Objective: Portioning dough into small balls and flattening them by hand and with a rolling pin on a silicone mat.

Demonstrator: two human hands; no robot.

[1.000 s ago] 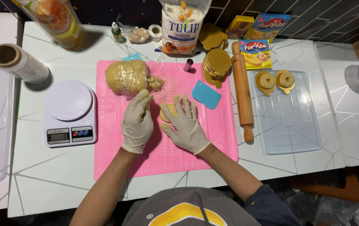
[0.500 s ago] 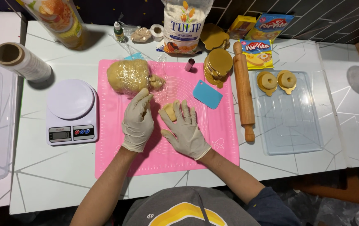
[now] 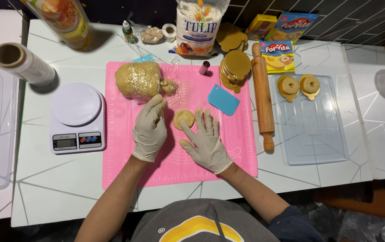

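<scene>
Head view shows our two gloved hands low over the pink silicone mat (image 3: 242,148). Our left hand (image 3: 150,127) lies loosely curled, fingers half bent, gripping nothing, just left of a small flattened disc of dough (image 3: 184,118). Our right hand (image 3: 206,139) is spread flat and open, palm down on the mat, its fingertips at the disc's right edge. A second ago that right hand covered the dough, which showed only as a thicker lump between our fingers; now it has drawn back and the piece lies uncovered as a round, pressed patty between both hands. We judge the pressing of this piece to be about finished.

Just beyond our left hand sits the big dough lump (image 3: 139,80) in clear wrap. A blue scraper (image 3: 223,99) lies near our right fingers, with a stack of gold round boards (image 3: 235,69) beyond it. A wooden rolling pin (image 3: 263,96) lies along the mat's right edge, beside a clear tray (image 3: 318,134) holding two shaped pieces (image 3: 299,85). A white kitchen scale (image 3: 76,116) stands left of the mat.
</scene>
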